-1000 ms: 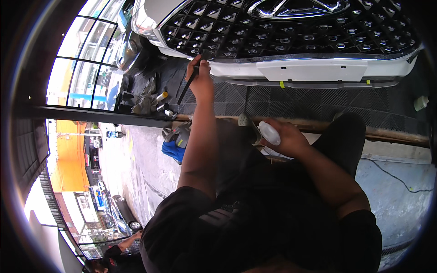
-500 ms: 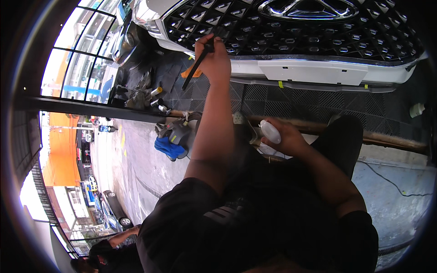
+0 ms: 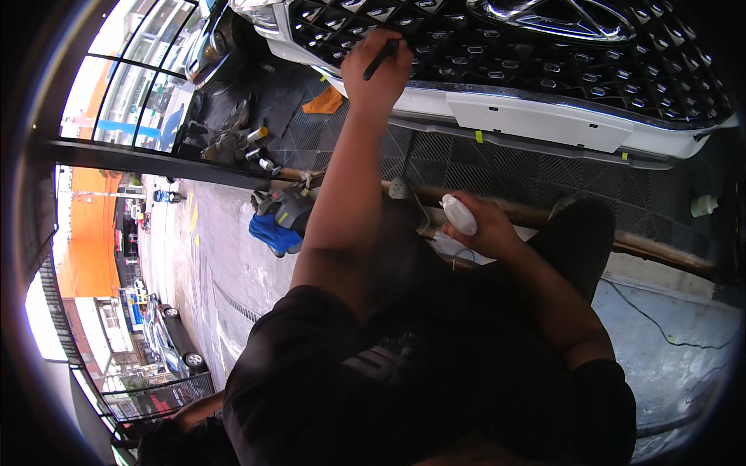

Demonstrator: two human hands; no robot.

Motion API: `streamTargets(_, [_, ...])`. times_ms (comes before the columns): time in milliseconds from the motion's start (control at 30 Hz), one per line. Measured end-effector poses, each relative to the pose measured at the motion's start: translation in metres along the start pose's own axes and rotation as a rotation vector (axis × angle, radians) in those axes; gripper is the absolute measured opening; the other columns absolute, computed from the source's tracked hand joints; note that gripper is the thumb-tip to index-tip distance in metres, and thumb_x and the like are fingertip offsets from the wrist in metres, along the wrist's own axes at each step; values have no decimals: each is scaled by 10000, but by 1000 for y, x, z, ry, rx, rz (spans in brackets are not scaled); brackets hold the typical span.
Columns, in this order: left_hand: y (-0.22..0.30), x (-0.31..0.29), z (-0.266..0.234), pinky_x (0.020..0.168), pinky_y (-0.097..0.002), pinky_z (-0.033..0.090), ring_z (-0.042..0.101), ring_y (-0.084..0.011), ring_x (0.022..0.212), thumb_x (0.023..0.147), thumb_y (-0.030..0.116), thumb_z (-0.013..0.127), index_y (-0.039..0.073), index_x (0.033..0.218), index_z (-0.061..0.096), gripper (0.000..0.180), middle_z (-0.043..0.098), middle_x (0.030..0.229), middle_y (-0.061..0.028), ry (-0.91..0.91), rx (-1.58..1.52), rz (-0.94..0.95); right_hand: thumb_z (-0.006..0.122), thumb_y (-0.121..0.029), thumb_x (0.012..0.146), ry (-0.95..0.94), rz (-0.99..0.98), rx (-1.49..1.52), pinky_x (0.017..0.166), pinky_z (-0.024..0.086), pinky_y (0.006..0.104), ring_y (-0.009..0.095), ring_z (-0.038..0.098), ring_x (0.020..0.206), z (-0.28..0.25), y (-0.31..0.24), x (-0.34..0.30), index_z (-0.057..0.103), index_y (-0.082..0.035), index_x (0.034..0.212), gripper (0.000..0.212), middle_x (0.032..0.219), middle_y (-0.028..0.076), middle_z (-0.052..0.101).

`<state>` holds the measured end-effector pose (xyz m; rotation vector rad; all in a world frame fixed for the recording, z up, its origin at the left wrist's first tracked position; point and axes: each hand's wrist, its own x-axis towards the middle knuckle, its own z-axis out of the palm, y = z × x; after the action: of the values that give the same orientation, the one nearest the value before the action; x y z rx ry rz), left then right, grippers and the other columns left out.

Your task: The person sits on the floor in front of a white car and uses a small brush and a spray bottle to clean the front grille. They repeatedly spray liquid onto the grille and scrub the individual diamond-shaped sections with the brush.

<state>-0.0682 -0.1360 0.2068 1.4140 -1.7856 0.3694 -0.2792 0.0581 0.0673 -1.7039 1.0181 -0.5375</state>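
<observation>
Left hand (image 3: 377, 68) grasps one slim black tool (image 3: 379, 62) at one black, chrome-studded diamond-lattice grille (image 3: 536, 68), contact unclear; right hand (image 3: 491, 227) is wrapped around one smooth translucent-white plastic bottle (image 3: 459, 216). One crumpled orange cloth (image 3: 322, 101) lies on dark ribbed floor tiles (image 3: 437, 161).

Moved L hand (image 3: 378, 71) farther up over grille (image 3: 497, 56) vs. prev., turning black tool (image 3: 380, 60) more end-on; fully exposed orange cloth (image 3: 323, 101) on flr (image 3: 497, 175).
</observation>
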Motion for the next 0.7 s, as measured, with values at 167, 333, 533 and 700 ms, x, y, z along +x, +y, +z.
streamTargets(167, [-39,-26,-2,738,-426,589,756,-364,831,875,215,767,94,1033,702,209,769,888,-138,-50,73,-86,833,-389,895,115,-99,62,976,566,479,392,720,1127,3,8,0,571,-110,1394,628,1235,187,723])
streamTargets(333, [-71,-88,1,760,-313,549,714,-188,822,926,153,769,23,1119,685,247,747,933,-104,-154,-425,-498,822,-410,909,209,42,35,958,572,481,410,717,1130,-4,8,4,559,-82,1412,656,1191,227,734])
streamTargets(533, [-35,-117,23,827,-269,599,727,-137,932,999,38,735,-48,1226,640,261,746,1013,-114,43,-943,-527,818,-446,913,193,92,-101,933,575,475,416,724,1103,2,8,11,578,-84,1405,657,1155,215,743])
streamTargets(700, [16,-69,62,790,-277,590,720,-139,883,992,51,743,-19,1238,657,270,750,980,-97,225,-1048,-560,833,-363,914,148,42,-9,919,569,466,409,725,1084,14,20,19,591,-86,1382,596,1138,202,742])
